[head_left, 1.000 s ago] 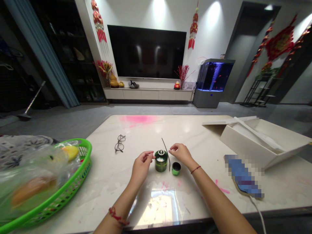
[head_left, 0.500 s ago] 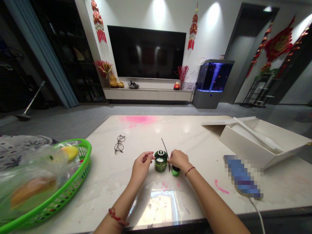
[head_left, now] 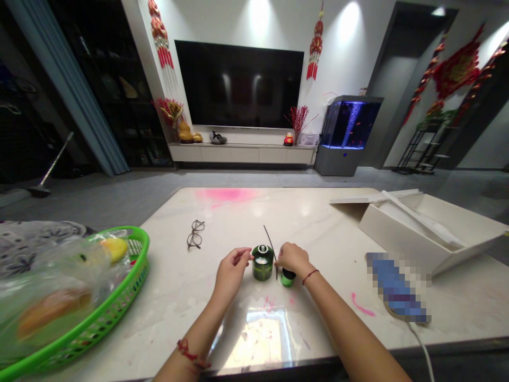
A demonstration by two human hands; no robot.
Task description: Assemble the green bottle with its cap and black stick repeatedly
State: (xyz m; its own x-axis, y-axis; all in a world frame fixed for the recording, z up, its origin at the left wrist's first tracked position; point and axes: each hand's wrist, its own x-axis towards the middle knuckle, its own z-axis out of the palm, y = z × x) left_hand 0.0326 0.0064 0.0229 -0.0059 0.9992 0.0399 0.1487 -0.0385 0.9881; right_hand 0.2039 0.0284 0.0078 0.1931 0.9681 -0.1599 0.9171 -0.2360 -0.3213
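A small dark green glass bottle point(head_left: 262, 265) with a pale ring at its mouth stands upright on the table. My left hand point(head_left: 234, 263) is at its left side, fingers loosely bent and apart, the tips at or just touching the glass. On the other side, the fingers of my right hand point(head_left: 292, 257) are pinched around a thin black stick point(head_left: 269, 239) that slants up and away beside the bottle. A short dark piece shows below those fingers too; whether it is the same stick I cannot tell. Under my right wrist stands a green cap with a black top point(head_left: 287, 278).
Eyeglasses point(head_left: 195, 234) lie left of centre on the white table point(head_left: 238, 217). A green basket point(head_left: 143, 249) with bagged items fills the left edge. At right are an open white box point(head_left: 401, 244) and a blurred-out blue object point(head_left: 397, 289) with a cable.
Almost nothing differs. Both hands, the bottle and the stick keep their places, apart from a very slight shift of the view.
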